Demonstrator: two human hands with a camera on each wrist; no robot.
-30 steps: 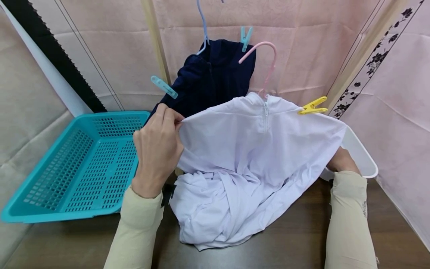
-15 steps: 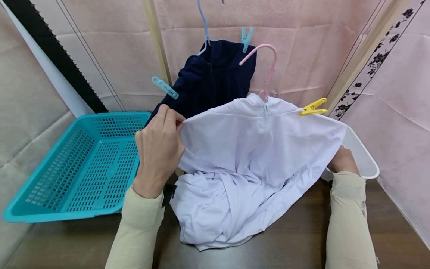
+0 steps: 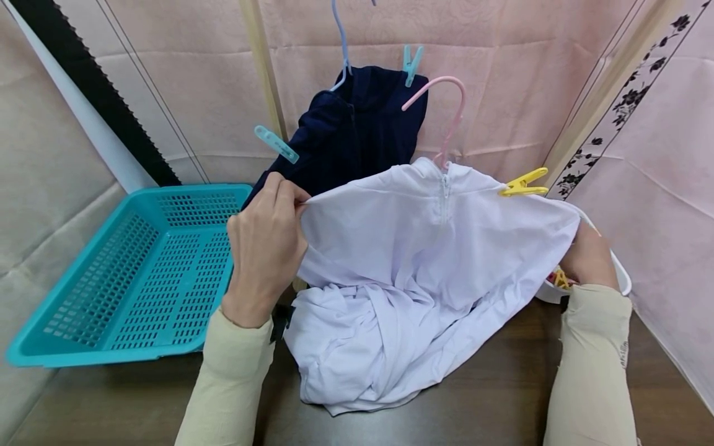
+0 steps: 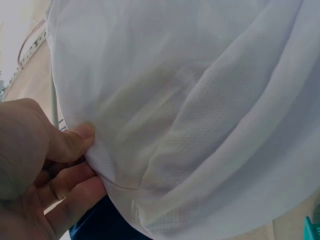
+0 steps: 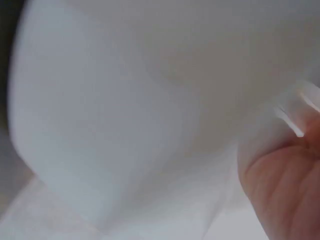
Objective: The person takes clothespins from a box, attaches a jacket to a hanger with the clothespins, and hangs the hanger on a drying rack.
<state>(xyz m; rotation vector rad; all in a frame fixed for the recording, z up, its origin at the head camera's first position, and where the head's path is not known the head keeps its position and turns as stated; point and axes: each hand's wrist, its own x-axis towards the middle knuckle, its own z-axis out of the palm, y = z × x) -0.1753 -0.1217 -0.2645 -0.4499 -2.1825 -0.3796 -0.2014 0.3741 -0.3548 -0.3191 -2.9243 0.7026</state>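
A white zip-neck shirt [image 3: 385, 229] on a pink hanger [image 3: 454, 114] spreads across the middle, its lower part bunched on the table. My left hand [image 3: 268, 248] pinches the shirt's left shoulder edge between thumb and fingers, as the left wrist view also shows. A yellow clothespin [image 3: 524, 184] clips the right shoulder. My right hand [image 3: 591, 260] is over the white basin [image 3: 623, 275], its fingers hidden behind the shirt in the head view. In the right wrist view, white prongs like those of a clothespin [image 5: 290, 122] stick out at its fingers.
Behind hangs a navy garment [image 3: 357, 130] on a blue hanger [image 3: 341, 37], with light blue clothespins [image 3: 277, 144] on its shoulders. An aqua plastic basket [image 3: 128, 279] stands at the left. Several coloured clothespins [image 3: 560, 279] lie in the basin on the brown table [image 3: 474, 396].
My right hand has moved right and a little up from behind the shirt, baring clothespins in the basin. My left hand keeps its pinch on the shirt.
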